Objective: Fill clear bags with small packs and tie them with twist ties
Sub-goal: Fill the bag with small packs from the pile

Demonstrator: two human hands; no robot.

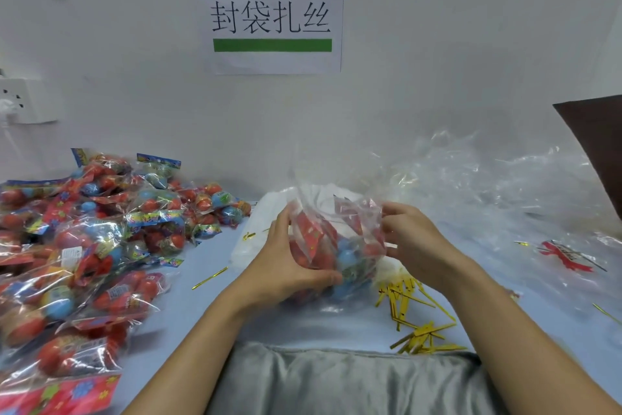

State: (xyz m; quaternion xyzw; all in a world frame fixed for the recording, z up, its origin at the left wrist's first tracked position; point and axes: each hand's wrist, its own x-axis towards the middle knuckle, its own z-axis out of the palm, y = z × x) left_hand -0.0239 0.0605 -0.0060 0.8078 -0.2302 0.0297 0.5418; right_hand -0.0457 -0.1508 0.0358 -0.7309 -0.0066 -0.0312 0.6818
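Clear bag (336,246) sits mid-bench, just in from the near edge, between both hands. Already loaded with small packs (323,243): red ones plus a blue ball shape showing through the film. Mouth is open and standing up loose toward the back wall, not yet gathered.

Left hand (289,266) grips the bag's left side, fingers curled round the bulge, thumb under. Right hand (414,239) pinches the film at the right, near the top of the fill.

Step looks like settling the contents before closing. To do it well: push packs down so the neck is free film only, squeeze air out, then bunch the mouth into one tight neck right above the packs. Film is thin and slippery, so hold the neck with one hand while the other reaches for a tie.

Twist ties (417,310), gold, lie scattered just right of the bag toward the near edge; one stray (209,278) lies left of it. Pile of packs (84,246) fills the bench's left side. Spare clear bags (488,189) heaped at the back right.
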